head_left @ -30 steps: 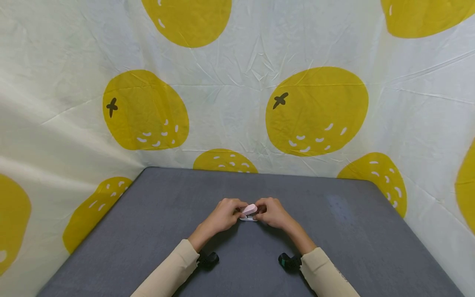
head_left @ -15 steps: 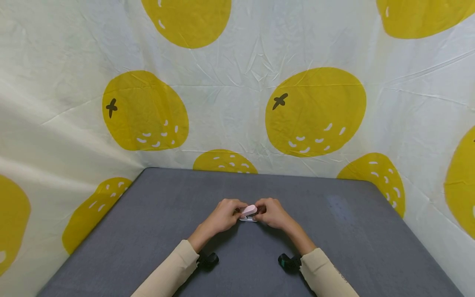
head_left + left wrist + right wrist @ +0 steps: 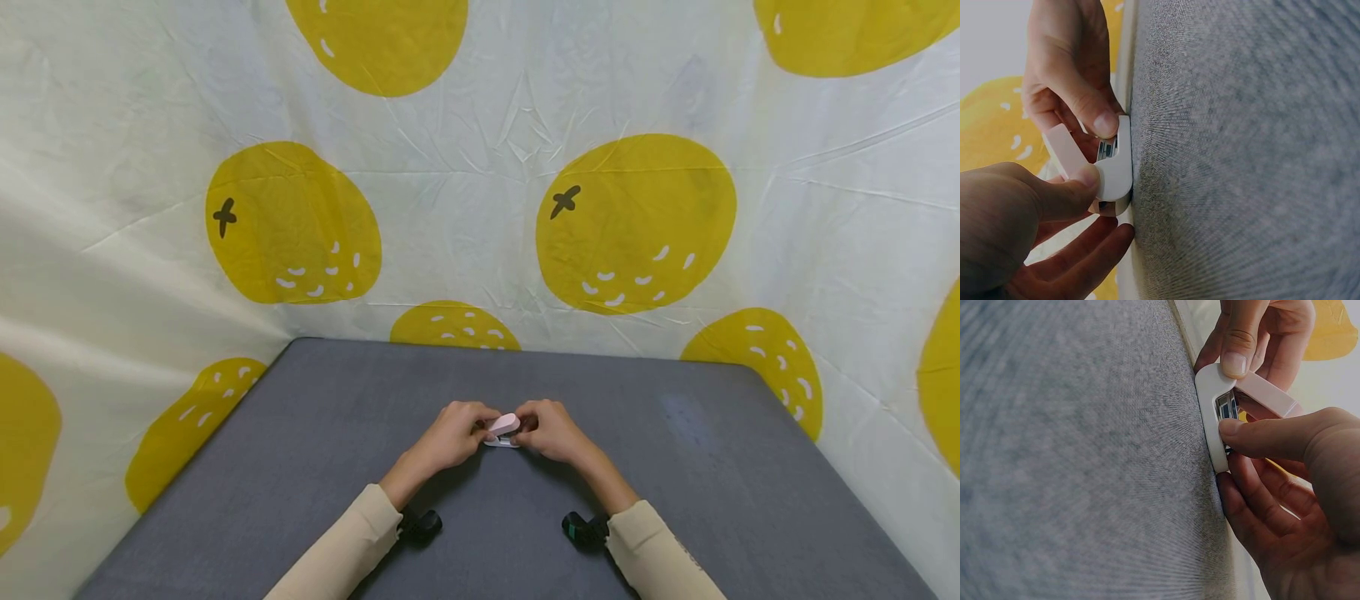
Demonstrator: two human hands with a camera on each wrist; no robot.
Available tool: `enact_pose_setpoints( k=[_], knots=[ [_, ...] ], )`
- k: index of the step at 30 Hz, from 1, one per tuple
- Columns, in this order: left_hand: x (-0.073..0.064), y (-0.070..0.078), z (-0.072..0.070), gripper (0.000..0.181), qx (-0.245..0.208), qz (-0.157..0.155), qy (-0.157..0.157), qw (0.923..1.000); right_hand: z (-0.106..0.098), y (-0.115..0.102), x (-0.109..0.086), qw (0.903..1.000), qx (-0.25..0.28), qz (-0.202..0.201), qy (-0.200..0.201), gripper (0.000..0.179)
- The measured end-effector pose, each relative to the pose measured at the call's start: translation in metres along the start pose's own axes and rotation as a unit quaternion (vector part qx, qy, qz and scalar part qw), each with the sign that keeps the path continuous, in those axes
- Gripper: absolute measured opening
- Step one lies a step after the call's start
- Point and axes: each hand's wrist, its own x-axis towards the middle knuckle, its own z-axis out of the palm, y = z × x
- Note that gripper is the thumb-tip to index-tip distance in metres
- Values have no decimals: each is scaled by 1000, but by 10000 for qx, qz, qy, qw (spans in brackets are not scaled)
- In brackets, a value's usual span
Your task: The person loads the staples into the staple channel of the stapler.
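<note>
A small white and pink stapler (image 3: 504, 426) sits on the grey table between both hands, its pink top arm (image 3: 1066, 149) swung up from the white base (image 3: 1207, 406). Part of the metal staple channel (image 3: 1107, 149) shows in the gap. My left hand (image 3: 453, 435) pinches the hinge end, thumb on the white side. At the opposite end my right hand (image 3: 552, 431) grips the stapler, its thumb (image 3: 1232, 427) against the metal channel and other fingers behind. Those fingers partly cover the channel's front, so whether it holds staples cannot be seen.
The grey cloth-covered table (image 3: 360, 392) stretches out around the hands. A pale curtain (image 3: 465, 242) with yellow fruit prints hangs along its back and sides. A faint light patch (image 3: 686, 421) marks the table at the right. Black wrist cameras (image 3: 423, 527) hang under both forearms.
</note>
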Motion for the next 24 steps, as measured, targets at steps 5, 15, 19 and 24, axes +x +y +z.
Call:
enact_pose_setpoints(
  k=[5, 15, 19, 24],
  knots=[
    [2, -1, 1, 22, 40, 14, 25, 10000, -1, 1, 1, 10000, 0, -1, -21, 18],
    [2, -3, 2, 26, -31, 18, -32, 10000, -3, 1, 1, 9999, 34, 58, -91, 16],
    [1, -3, 1, 26, -35, 16, -67, 10000, -1, 0, 0, 9999, 32, 126, -74, 17],
    [-1, -3, 2, 26, -19, 39, -92, 9999, 0, -1, -1, 9999, 39, 149, -33, 17]
  ],
)
